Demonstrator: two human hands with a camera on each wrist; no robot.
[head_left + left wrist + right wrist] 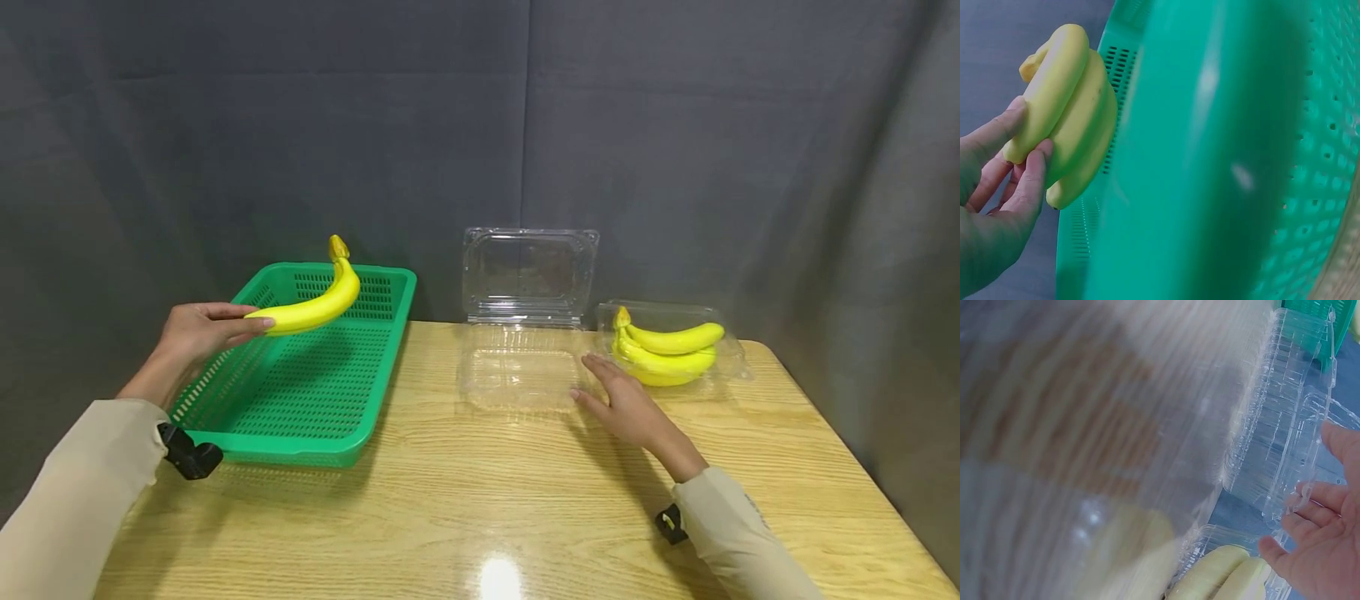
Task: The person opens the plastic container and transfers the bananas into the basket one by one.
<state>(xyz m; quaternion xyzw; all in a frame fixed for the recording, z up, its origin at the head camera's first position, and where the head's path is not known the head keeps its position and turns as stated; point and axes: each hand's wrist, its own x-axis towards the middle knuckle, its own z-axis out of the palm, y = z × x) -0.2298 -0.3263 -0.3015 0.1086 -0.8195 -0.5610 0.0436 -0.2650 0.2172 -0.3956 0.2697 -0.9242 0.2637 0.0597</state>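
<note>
My left hand (198, 333) pinches the tip end of a banana in a yellow bunch (307, 315), thumb on one side and fingers on the other. The bunch hangs over a green perforated basket (386, 375), its stem pointing up and away. In the left wrist view the bunch (1075, 106) shows three bananas side by side. My right hand (626, 408) is at the right edge of a clear plastic clamshell box (531, 275), fingers extended and relaxed. The box's lid stands raised at the back; its base lies on the table with nothing in it.
Right of my right hand, a second clear box (731, 354) contains another banana bunch (667, 367). Both boxes and the basket are on a wooden table (450, 508). A dark grey curtain (375, 125) hangs right behind them.
</note>
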